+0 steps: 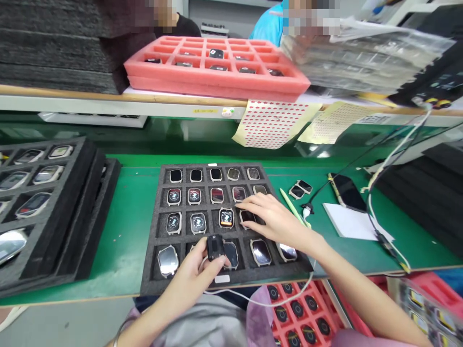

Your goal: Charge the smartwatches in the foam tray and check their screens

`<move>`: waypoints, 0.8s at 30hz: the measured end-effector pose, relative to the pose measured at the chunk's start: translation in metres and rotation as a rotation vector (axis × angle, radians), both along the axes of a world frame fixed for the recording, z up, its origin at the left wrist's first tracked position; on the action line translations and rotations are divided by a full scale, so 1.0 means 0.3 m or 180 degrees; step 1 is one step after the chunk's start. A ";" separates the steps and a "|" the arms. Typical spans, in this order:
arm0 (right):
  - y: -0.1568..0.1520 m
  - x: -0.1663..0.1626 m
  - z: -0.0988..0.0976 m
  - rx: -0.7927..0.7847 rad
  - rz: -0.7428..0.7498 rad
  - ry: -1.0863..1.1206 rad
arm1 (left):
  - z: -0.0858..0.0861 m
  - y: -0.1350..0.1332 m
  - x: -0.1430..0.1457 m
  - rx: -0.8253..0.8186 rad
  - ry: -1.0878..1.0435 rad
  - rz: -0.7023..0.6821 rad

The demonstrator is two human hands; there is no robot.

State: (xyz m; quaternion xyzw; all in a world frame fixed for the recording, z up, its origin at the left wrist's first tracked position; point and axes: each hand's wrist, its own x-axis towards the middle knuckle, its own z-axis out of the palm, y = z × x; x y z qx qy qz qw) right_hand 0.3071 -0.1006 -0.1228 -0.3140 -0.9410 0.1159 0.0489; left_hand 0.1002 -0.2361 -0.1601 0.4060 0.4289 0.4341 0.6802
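My left hand (201, 270) grips a small black block-shaped device (215, 247) over the front row of a black foam tray (154, 241). A white cable (249, 302) runs near this hand and across the front edge. My right hand (271, 219) reaches over the tray with fingers apart, its fingertips at a dark-screened smartwatch case (247, 218) in the third row. Just left of those fingertips, a smartwatch (226, 218) shows a lit screen with an orange strip. Other watch faces (174, 223) in the tray are lit too, while several are dark. The left hand partly hides the front row.
Stacked foam trays of watches (90, 202) stand at left. Right of the tray lie a pale green pen (291, 206), two small watch cases (301, 189), a phone (347, 192) and white paper (352, 224). A pink foam tray (217, 86) sits on the shelf; two people are behind.
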 end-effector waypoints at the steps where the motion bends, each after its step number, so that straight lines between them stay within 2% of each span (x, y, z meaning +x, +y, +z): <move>1: -0.001 0.015 0.016 0.0006 0.0041 -0.0181 | 0.004 0.003 0.012 -0.0025 -0.0041 0.0012; 4: -0.001 0.034 0.039 -0.0011 0.0140 -0.0511 | 0.002 0.021 0.053 -0.0197 -0.0203 -0.0051; 7: -0.001 0.019 0.023 0.0095 0.0097 -0.0513 | -0.017 0.041 0.078 -0.0312 -0.0307 0.0005; 11: 0.006 0.008 0.003 0.0056 -0.0119 -0.0212 | -0.039 0.047 0.070 -0.0341 -0.0386 -0.0006; 14: -0.012 0.021 0.027 -0.0088 -0.0193 0.0217 | -0.047 0.041 0.055 -0.0408 -0.0543 -0.0052; 17: -0.068 0.018 0.066 -0.0598 0.0093 0.1017 | -0.047 0.041 0.050 -0.0383 -0.0699 -0.0035; 19: -0.112 -0.002 0.073 -0.0775 0.0362 0.1167 | -0.041 0.044 0.049 -0.0300 -0.0734 -0.0053; 24: -0.164 -0.064 0.017 -0.0380 0.0661 0.0856 | -0.017 0.045 0.052 -0.0175 -0.0685 -0.0070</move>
